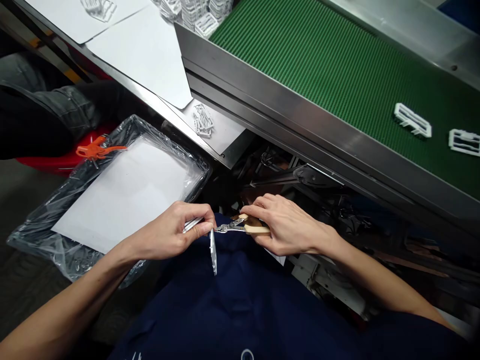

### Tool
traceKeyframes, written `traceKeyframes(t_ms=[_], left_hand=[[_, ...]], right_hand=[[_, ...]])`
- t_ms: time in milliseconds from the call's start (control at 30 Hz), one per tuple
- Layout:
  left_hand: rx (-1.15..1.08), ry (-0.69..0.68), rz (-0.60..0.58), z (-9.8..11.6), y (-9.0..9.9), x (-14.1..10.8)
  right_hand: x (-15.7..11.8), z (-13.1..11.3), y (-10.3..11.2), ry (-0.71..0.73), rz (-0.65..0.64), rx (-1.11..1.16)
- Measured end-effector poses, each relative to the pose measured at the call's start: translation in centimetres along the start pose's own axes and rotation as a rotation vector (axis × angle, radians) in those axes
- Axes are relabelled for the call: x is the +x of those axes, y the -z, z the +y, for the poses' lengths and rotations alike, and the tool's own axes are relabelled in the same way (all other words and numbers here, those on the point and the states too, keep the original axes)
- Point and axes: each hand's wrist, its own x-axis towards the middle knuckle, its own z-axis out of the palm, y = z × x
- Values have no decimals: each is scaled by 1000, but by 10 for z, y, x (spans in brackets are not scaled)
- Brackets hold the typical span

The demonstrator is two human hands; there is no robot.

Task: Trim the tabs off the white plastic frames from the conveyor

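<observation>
My left hand point(179, 231) is closed on several thin white plastic parts. One white plastic part point(213, 252) hangs down edge-on from its fingertips, and the ends of others show between thumb and palm. My right hand point(287, 225) is wrapped round a pair of nippers point(257, 229) with cream-coloured handles. Their metal jaws point left and meet the upper end of the hanging part, close to my left fingertips. Whether the jaws are fully closed is too small to tell. Both hands are in front of my dark blue clothing.
A green conveyor belt point(300, 65) with a metal side rail carries white frame-shaped parts point(412, 120) at right. Stacked white parts point(195, 12) stand at its far left end. A plastic-lined tray point(45, 220) holds white sheet and orange-handled tool point(93, 150). Another person's leg point(75, 107) is at left.
</observation>
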Motion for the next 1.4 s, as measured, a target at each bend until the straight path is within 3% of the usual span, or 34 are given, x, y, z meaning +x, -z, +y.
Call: traceKeyframes(t_ms=[500, 700, 833, 933, 1033, 1133, 1233, 1333, 1400], left_hand=[[43, 2, -16, 9, -9, 2], [22, 32, -1, 4, -12, 2], [-45, 51, 29, 1, -11, 1], [-122, 65, 61, -3, -12, 5], [-256, 62, 71, -7, -16, 13], [-397, 78, 35, -11, -21, 21], [-472, 153, 54, -20, -25, 30], [-488, 252, 199, -36, -30, 39], [-531, 316, 218, -46, -32, 43]], right_hand=[[-1, -16, 36, 91, -108, -233], [0, -9, 32, 52, -120, -154], [-5, 7, 11, -58, -52, 150], [2, 9, -23, -142, 102, 600], [17, -4, -65, -57, 165, 1119], [28, -22, -95, 19, 241, 1462], [27, -31, -107, -42, 362, 1602], [21, -32, -110, -112, 495, 1597], [18, -32, -111, -158, 604, 1553]])
